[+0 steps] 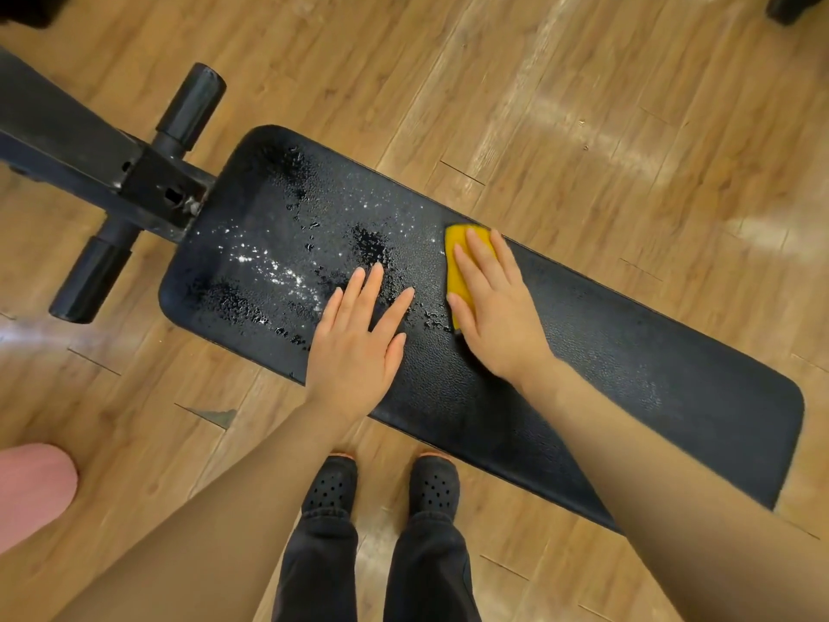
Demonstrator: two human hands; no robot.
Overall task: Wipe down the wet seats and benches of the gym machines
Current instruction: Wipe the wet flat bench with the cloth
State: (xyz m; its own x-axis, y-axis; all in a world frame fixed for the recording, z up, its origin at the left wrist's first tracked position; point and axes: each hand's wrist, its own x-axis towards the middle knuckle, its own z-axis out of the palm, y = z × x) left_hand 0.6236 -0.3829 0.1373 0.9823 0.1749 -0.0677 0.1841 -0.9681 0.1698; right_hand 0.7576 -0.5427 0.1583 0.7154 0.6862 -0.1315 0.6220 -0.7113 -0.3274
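Forearms: our two bare forearms reached up from the bottom edge, with our black perforated clogs [379,487] and dark trousers between them on the wood-plank floor [583,105].
Left hand: our left hand [356,338] lay flat on the black padded bench [628,374], fingers straight and slightly spread, palm down, holding nothing.
Right hand: our right hand [493,312] pressed flat on a yellow sponge [462,258], fingers straight and close together, laid over its top rather than curled round it.
Sponge: it sat on the bench pad under our right fingers, its yellow edge showing beyond the fingertips and along the thumb side, just beside our left fingertips.
Wet patch: water droplets [278,267] beaded the pad beyond and to the left of our left hand, reaching up to the sponge's front edge.
Dry part: behind our right wrist the pad looked matte, with only faint speckling.
Frame: a black metal bracket [157,190] with two foam rollers [190,105] stood at the bench end well past our left fingertips.
Corner: something pink [31,491] showed left of our left forearm; we could not tell what it was.
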